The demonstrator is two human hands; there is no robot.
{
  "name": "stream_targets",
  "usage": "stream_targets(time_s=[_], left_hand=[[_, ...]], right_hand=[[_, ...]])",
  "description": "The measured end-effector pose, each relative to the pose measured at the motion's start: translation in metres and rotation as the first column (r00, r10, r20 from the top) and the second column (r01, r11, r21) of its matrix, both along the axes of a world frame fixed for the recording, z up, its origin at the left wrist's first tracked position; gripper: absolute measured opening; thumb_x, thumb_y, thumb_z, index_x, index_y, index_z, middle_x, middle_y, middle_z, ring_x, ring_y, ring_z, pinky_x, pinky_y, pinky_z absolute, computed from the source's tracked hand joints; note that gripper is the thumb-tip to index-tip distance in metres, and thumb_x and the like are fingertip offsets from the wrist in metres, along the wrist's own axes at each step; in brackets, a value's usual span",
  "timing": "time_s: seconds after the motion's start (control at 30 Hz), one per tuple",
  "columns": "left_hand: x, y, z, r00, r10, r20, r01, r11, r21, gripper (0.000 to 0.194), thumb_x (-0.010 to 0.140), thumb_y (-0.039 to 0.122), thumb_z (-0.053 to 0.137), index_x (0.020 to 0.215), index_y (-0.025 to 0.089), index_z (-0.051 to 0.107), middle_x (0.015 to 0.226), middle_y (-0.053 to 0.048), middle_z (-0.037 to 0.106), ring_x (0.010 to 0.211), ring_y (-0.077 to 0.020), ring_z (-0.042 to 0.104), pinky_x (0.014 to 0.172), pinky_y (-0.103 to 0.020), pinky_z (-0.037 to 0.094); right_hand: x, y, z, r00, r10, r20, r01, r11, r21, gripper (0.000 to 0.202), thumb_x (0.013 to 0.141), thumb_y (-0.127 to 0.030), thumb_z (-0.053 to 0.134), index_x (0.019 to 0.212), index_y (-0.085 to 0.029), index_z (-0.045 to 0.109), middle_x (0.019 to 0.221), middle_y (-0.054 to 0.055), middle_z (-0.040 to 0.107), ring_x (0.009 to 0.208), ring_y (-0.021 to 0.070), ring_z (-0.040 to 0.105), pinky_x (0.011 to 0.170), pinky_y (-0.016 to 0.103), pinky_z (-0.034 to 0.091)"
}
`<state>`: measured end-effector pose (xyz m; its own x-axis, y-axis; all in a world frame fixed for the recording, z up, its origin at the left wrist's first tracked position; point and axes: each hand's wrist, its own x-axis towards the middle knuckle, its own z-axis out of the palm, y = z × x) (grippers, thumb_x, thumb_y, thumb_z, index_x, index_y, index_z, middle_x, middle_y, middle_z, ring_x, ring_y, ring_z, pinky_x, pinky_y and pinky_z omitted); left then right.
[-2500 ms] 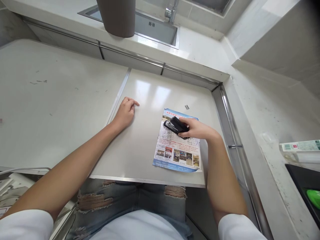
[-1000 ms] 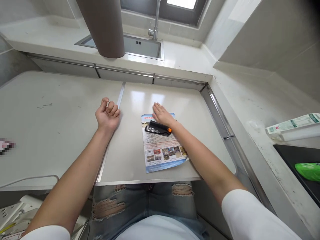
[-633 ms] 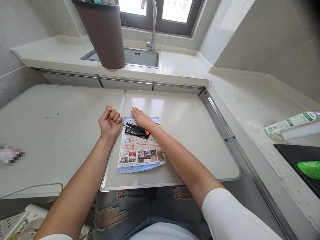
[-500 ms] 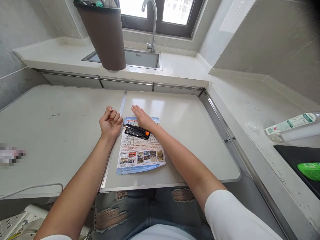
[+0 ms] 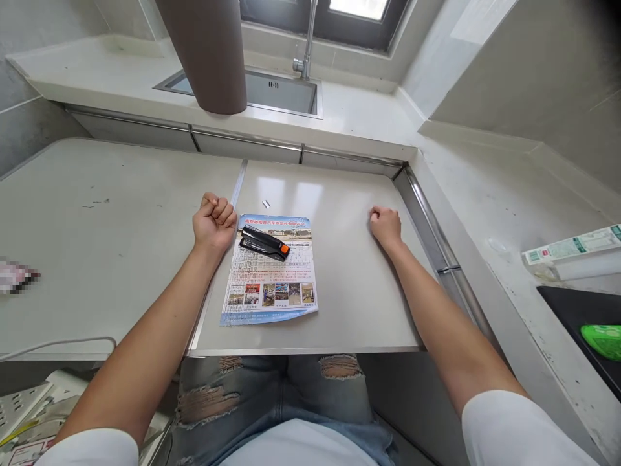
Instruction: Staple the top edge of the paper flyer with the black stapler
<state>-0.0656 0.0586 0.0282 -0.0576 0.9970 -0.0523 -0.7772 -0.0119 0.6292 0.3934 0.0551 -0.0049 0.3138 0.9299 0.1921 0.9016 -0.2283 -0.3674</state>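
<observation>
A black stapler (image 5: 264,243) with an orange end lies across a printed leaflet (image 5: 272,298) on the white table. Beyond the leaflet's top edge sits a small shiny metal piece that looks like a strip of staples (image 5: 266,204). My left hand (image 5: 215,222) rests just left of the leaflet, palm up, its fingers curled into a fist with nothing seen in it. On the bare right side of the table, my right hand (image 5: 386,226) is closed with its knuckles up, apart from the leaflet and stapler; its palm side is hidden.
A tall brown bin (image 5: 208,58) stands on the counter in front of the sink (image 5: 286,90) and tap (image 5: 305,61). To the right, a clear bottle (image 5: 572,255) and a green item (image 5: 601,340) lie on the counter. A white cable (image 5: 63,343) crosses the left table edge.
My right hand has moved right from beside the stapler and its fingers have curled in. The small metal strip now shows beyond the leaflet. My left hand stays put; the view has tilted down.
</observation>
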Motion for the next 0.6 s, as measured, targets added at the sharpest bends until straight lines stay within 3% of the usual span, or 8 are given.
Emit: stream_targets(time_s=[0.1,0.17,0.2,0.27,0.33,0.4,0.5,0.6], left_hand=[[0.003,-0.001,0.003,1.0,-0.006,-0.025,0.006,1.0,-0.006,0.036,0.101,0.005,0.062,0.072,0.02,0.045,0.055,0.007,0.025,0.042,-0.0077,0.027,0.041,-0.018,0.026],[0.006,-0.002,0.004,0.997,-0.025,-0.073,0.025,1.0,-0.004,0.035,0.101,0.006,0.062,0.073,0.02,0.047,0.055,0.007,0.025,0.042,-0.0078,0.026,0.04,-0.018,0.026],[0.007,-0.002,0.004,0.994,-0.046,-0.103,0.047,0.999,0.003,0.035,0.1,0.005,0.063,0.073,0.02,0.048,0.055,0.007,0.025,0.042,-0.0077,0.026,0.04,-0.017,0.026],[0.011,-0.002,0.003,0.979,-0.111,-0.171,0.116,0.993,0.022,0.032,0.098,0.004,0.064,0.073,0.02,0.052,0.055,0.007,0.027,0.042,-0.0072,0.027,0.041,-0.017,0.027],[0.014,-0.003,0.001,0.955,-0.17,-0.242,0.186,0.982,0.043,0.028,0.096,0.003,0.064,0.074,0.019,0.057,0.056,0.007,0.031,0.043,-0.0067,0.029,0.044,-0.016,0.032],[0.017,-0.004,-0.001,0.935,-0.193,-0.297,0.218,0.974,0.053,0.025,0.095,0.003,0.065,0.075,0.018,0.062,0.056,0.007,0.034,0.044,-0.0066,0.032,0.048,-0.015,0.036],[0.019,-0.005,-0.007,0.907,-0.193,-0.374,0.235,0.97,0.068,0.014,0.093,0.013,0.074,0.081,0.019,0.069,0.057,0.006,0.038,0.047,-0.008,0.035,0.048,-0.016,0.034],[0.022,-0.007,-0.015,0.825,-0.221,-0.52,0.325,0.939,0.116,0.013,0.092,0.032,0.082,0.094,0.021,0.075,0.059,0.005,0.042,0.049,-0.0106,0.035,0.047,-0.021,0.029]], right_hand=[[-0.029,-0.006,0.004,0.993,0.064,-0.098,-0.059,0.997,0.058,0.027,0.086,-0.018,0.048,0.088,-0.022,0.075,0.087,0.011,0.074,0.083,0.0267,0.062,0.079,0.035,0.042],[-0.073,-0.012,0.011,0.938,0.276,-0.208,-0.248,0.957,0.148,0.027,0.088,-0.019,0.046,0.092,-0.021,0.072,0.09,0.009,0.073,0.086,0.0247,0.063,0.083,0.035,0.045],[-0.099,-0.017,0.015,0.876,0.407,-0.258,-0.361,0.909,0.21,0.026,0.09,-0.022,0.047,0.099,-0.021,0.071,0.095,0.008,0.073,0.088,0.0238,0.063,0.084,0.034,0.046],[-0.152,-0.026,0.023,0.67,0.668,-0.325,-0.615,0.744,0.261,0.03,0.094,-0.031,0.054,0.119,-0.022,0.067,0.107,0.006,0.073,0.093,0.0227,0.063,0.086,0.033,0.047],[-0.198,-0.035,0.028,0.544,0.755,-0.366,-0.736,0.639,0.224,0.042,0.095,-0.042,0.063,0.132,-0.023,0.06,0.117,0.006,0.07,0.1,0.0233,0.063,0.088,0.034,0.046],[-0.227,-0.041,0.028,0.51,0.779,-0.364,-0.79,0.592,0.16,0.043,0.094,-0.047,0.069,0.128,-0.023,0.059,0.115,0.006,0.068,0.098,0.0236,0.062,0.083,0.033,0.044],[-0.237,-0.045,0.023,0.529,0.798,-0.29,-0.815,0.572,0.087,0.022,0.097,-0.043,0.067,0.104,-0.023,0.061,0.106,0.005,0.066,0.092,0.023,0.059,0.078,0.033,0.04],[-0.218,-0.051,0.019,0.557,0.789,-0.258,-0.804,0.59,0.071,0.02,0.1,-0.039,0.063,0.091,-0.023,0.057,0.102,0.005,0.065,0.088,0.0218,0.057,0.077,0.033,0.039]])
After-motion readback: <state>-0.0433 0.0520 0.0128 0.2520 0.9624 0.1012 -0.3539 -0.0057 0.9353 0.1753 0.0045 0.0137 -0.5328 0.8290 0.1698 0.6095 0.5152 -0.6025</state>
